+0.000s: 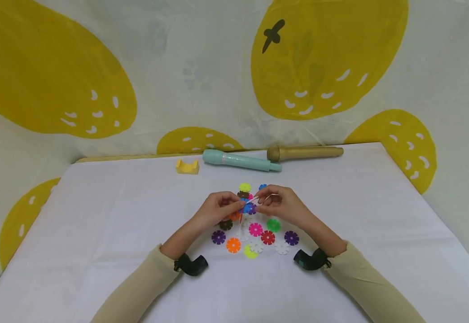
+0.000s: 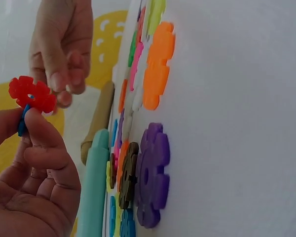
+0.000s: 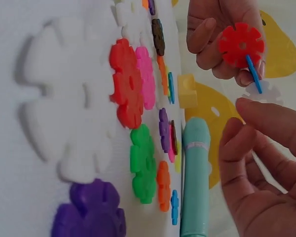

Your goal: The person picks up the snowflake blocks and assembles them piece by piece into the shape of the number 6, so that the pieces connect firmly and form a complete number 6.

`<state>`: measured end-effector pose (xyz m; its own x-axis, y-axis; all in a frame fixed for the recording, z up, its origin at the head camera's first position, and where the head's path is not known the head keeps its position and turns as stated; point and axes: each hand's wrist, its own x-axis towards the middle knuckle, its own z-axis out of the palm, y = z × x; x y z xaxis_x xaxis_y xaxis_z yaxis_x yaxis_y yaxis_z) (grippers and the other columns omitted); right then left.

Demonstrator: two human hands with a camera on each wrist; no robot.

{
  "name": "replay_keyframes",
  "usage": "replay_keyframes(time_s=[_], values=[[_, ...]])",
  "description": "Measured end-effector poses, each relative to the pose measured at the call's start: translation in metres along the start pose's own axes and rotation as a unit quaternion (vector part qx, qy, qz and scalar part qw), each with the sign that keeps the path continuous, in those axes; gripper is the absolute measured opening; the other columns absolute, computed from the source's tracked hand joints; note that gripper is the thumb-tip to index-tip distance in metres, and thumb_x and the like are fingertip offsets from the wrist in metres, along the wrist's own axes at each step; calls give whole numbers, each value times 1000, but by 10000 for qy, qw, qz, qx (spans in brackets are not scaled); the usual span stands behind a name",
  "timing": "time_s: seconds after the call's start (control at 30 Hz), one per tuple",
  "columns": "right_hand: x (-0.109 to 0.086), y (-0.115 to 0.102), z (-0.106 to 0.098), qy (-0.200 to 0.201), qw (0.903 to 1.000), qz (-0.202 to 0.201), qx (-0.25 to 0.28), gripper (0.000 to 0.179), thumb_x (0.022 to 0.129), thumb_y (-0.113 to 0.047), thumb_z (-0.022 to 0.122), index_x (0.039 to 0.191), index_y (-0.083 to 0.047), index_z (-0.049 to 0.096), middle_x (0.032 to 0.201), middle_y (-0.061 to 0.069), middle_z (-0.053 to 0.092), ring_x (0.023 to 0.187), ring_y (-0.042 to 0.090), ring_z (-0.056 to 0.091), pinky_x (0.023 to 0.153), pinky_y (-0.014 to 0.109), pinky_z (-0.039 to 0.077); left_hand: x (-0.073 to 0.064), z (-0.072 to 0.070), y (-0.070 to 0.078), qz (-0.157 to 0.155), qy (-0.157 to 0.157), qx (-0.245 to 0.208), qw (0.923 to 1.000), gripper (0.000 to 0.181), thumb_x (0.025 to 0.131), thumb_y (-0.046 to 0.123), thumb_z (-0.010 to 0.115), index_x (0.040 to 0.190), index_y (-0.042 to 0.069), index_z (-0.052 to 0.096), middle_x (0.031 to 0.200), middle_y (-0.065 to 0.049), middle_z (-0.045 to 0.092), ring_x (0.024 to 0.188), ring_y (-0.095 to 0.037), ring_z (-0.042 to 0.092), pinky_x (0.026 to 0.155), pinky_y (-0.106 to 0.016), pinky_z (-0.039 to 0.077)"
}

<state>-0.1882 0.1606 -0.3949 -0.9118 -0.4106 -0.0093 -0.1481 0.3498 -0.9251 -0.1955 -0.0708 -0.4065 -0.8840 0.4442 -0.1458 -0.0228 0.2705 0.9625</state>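
In the left wrist view my left hand [image 2: 39,168] pinches a blue notched disc [image 2: 23,121] between thumb and fingers. A red notched disc [image 3: 241,45] is slotted onto the blue one, roughly crosswise. My right hand [image 1: 287,204] is close on the other side, its fingers curled at a white notched disc [image 3: 264,91]. That white disc meets the blue disc's end, partly hidden behind my right fingers. Whether it is slotted in is unclear. Both hands are held above the loose discs, and the left hand [image 1: 220,208] covers some of them in the head view.
Several coloured discs lie beneath, among them purple [image 1: 218,237], orange [image 1: 233,245], green [image 1: 273,225] and red [image 1: 268,237]. Behind them are a teal microphone-shaped piece [image 1: 242,161], a tan one [image 1: 311,153] and a yellow cradle-shaped block [image 1: 187,167], near the white table's [image 1: 109,215] back edge.
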Motion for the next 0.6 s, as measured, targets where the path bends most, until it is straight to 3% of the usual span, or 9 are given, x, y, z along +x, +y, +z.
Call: replay_keyframes(time_s=[0.2,0.43,0.6], values=[[3,8,2,-586,9975,307,-257,37,84,-8,76,115,6,61,94,11,62,73,20,59,66,20,51,1,-2,0,84,-104,-200,9997,24,97,19,61,105,-4,63,74,-3,65,57,-14,47,54,-21,42],[1,14,6,-1259,9867,97,-1019,30,78,-10,81,103,-1,68,94,8,63,64,13,50,57,21,45,0,0,2,-78,-100,-160,9998,25,97,21,60,107,-2,62,75,0,63,60,-15,48,57,-21,43],[0,12,8,-1396,9802,-214,-1388,24,75,-9,84,95,-3,72,94,6,61,61,10,48,54,21,42,0,1,0,-78,-153,-163,9997,26,97,22,60,107,-1,61,77,-2,64,62,-15,48,58,-21,43]])
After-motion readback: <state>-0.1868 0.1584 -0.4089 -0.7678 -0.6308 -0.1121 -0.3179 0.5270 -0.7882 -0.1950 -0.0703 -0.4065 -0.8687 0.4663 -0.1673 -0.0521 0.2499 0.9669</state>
